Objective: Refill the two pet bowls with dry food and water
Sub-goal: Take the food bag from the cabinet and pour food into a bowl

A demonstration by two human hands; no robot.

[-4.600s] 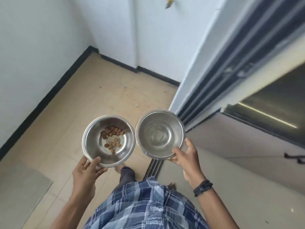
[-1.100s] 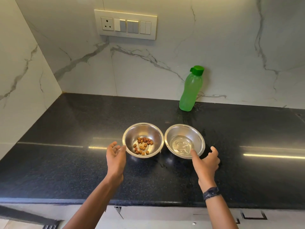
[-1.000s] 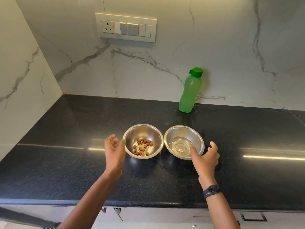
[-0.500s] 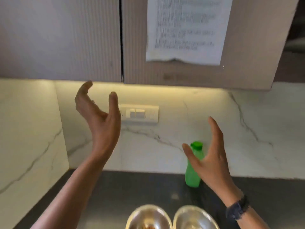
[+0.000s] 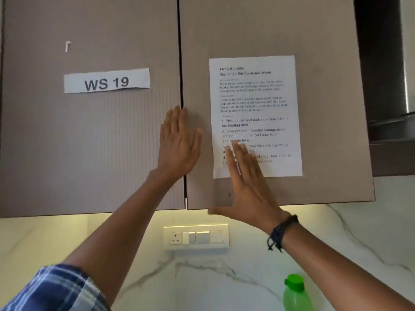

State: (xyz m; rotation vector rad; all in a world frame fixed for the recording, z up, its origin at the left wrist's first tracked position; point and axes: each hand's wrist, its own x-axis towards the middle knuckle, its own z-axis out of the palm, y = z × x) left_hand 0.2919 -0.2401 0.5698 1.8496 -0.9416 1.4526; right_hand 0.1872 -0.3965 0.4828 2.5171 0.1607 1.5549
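Both of my hands are raised to a brown wall cupboard with two shut doors. My left hand (image 5: 178, 143) lies flat and open across the seam between the left door (image 5: 89, 142) and the right door (image 5: 325, 108). My right hand (image 5: 247, 187) is open near the right door's lower edge, its fingers over the foot of a taped paper sheet (image 5: 254, 95). The top of a green water bottle (image 5: 295, 294) shows at the bottom right. The two bowls are out of view.
A "WS 19" label (image 5: 106, 81) is stuck on the left door. A white switch and socket panel (image 5: 196, 236) sits on the marble wall under the cupboard. A dark open shelf (image 5: 390, 131) lies to the right.
I set both bowls down on the black counter and let go. The view tilted up, the bowls dropped out of sight, and both open hands rose to the cupboard doors.
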